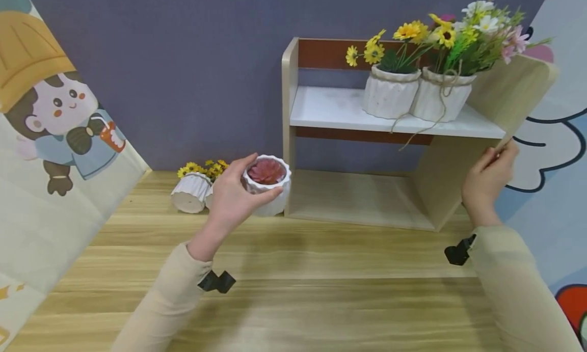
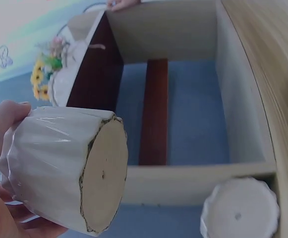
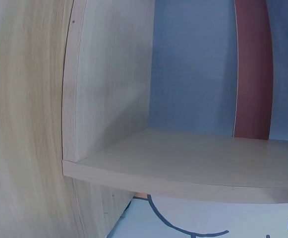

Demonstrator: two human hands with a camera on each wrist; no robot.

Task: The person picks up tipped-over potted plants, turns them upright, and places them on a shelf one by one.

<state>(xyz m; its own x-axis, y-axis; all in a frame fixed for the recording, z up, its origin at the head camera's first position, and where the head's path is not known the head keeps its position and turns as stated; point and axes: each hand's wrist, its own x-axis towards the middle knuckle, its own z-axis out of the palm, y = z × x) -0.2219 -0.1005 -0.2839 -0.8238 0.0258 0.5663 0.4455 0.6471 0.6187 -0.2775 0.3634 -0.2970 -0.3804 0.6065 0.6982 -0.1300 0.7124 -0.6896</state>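
My left hand (image 1: 233, 193) grips a white fluted pot (image 1: 270, 205) by its rim, with the thumb on the near side and fingers behind. A dusky red succulent (image 1: 266, 172) sits inside it. The pot is off the table, beside the left panel of a small wooden shelf (image 1: 289, 87); its flat underside shows in the left wrist view. My right hand (image 1: 488, 176) holds the front edge of the shelf's right side panel (image 1: 451, 181), below the white upper board. The right wrist view shows the shelf's lower compartment, but the hand lies almost wholly outside it.
Two white pots, one with yellow flowers (image 1: 394, 92) and one with mixed flowers (image 1: 444, 95), stand on the white upper board (image 1: 327, 105). Left of the shelf, a pot with yellow flowers (image 1: 189, 191) lies tipped on the table (image 1: 284, 291), next to another partly hidden behind my left hand.
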